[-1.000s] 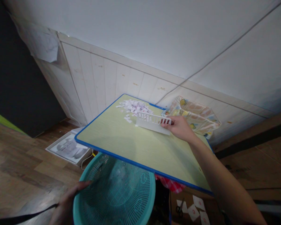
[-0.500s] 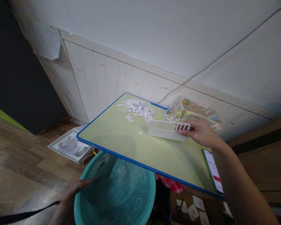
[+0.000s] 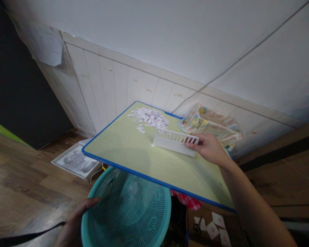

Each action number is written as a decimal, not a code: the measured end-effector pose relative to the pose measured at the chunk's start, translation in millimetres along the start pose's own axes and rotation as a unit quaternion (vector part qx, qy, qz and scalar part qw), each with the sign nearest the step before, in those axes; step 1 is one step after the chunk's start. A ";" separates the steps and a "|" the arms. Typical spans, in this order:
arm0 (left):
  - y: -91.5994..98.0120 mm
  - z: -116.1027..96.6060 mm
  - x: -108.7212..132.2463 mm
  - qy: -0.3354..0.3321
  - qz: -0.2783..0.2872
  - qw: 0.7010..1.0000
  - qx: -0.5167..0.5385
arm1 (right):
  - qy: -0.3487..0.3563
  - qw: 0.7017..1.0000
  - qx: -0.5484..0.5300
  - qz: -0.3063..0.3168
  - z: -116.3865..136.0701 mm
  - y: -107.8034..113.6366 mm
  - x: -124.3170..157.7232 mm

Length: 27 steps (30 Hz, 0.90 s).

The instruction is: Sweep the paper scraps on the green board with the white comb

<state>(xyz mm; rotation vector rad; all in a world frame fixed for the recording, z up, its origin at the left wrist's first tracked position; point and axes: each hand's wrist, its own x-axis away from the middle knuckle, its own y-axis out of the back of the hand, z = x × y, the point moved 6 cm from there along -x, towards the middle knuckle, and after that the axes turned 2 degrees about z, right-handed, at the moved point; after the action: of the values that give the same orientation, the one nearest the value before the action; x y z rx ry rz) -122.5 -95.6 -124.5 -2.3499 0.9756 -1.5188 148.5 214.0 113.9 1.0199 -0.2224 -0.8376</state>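
My right hand [image 3: 208, 147] grips one end of a white slotted plastic panel [image 3: 173, 143], which stands on its long edge over the yellow-green tabletop [image 3: 123, 147]. One small paper scrap [image 3: 152, 145] lies at the panel's left end. Behind it, a heap of paper scraps [image 3: 150, 116] is spread near the table's far corner. My left hand [image 3: 79, 219] holds the rim of a turquoise plastic basket [image 3: 154, 219] below the table's front edge. The thumb shows at the rim; the other fingers are hidden outside.
A patterned fabric-lined basket [image 3: 208, 123] sits by the wall at the back right. On the floor at left is a white box [image 3: 76, 161]. Scissors [image 3: 198, 226] and several white cards [image 3: 212, 230] lie below the table at right. A cable [image 3: 221, 73] runs along the wall.
My right hand has moved left with the panel, whose end now reaches the lone scrap. My forearm now covers the phone on the table. The left hand and turquoise basket stay put.
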 end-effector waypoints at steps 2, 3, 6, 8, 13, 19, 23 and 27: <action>-0.6 -0.1 1.2 0.002 0.000 1.000 0.001 | -0.001 1.000 0.014 0.001 -1.3 2.6 2.3; -1.1 -0.1 1.8 0.004 0.000 1.000 0.001 | -0.003 1.000 0.025 -0.003 -3.3 5.3 3.7; -4.1 -1.2 3.6 0.001 -0.001 1.000 -0.003 | -0.014 0.998 0.051 -0.017 -8.3 13.6 6.9; -6.2 -1.9 5.0 -0.002 -0.002 1.000 -0.007 | -0.016 0.998 0.051 -0.027 -6.7 16.2 7.6; -9.5 -3.3 9.1 -0.008 -0.006 1.000 -0.008 | 0.013 0.999 0.031 -0.039 17.5 5.8 10.0; -5.0 -5.5 4.9 -0.026 -0.013 0.999 -0.014 | 0.023 0.996 0.085 -0.012 38.1 -15.2 27.8; -4.7 -3.6 3.7 -0.010 -0.013 1.000 -0.005 | 0.015 0.993 0.113 -0.016 32.5 -13.4 40.0; -10.2 -4.3 10.1 -0.008 -0.018 1.000 -0.011 | 0.005 0.986 0.159 -0.044 16.7 -5.9 46.0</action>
<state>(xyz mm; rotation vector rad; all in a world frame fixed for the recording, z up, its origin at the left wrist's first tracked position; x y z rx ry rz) -119.2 -93.1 -110.2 -2.4047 0.9555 -1.5071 167.8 169.0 108.5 1.3412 -0.3109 -0.8946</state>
